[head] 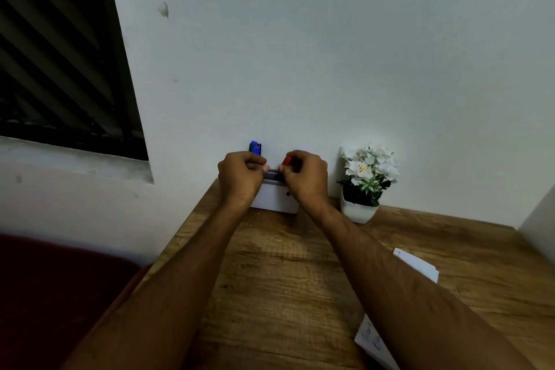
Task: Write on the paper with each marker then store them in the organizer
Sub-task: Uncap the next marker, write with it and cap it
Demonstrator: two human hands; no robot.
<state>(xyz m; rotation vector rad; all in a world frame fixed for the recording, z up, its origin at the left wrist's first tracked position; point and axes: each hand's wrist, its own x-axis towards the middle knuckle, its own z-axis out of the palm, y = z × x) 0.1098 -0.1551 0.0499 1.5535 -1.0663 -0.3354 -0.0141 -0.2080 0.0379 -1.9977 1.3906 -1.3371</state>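
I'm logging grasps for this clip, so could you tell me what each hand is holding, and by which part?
The right hand pinches a red-capped marker just below its cap. The left hand grips blue and green markers by their barrels.

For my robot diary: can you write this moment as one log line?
left hand: grips blue markers | right hand: grips red marker | organizer: below

Nothing readable showing anywhere. Faint blue scribbles lying on the paper [371, 339] at the lower right of the frame, too blurred to make out; a small dark mark sitting on the white organizer [274, 197], illegible.
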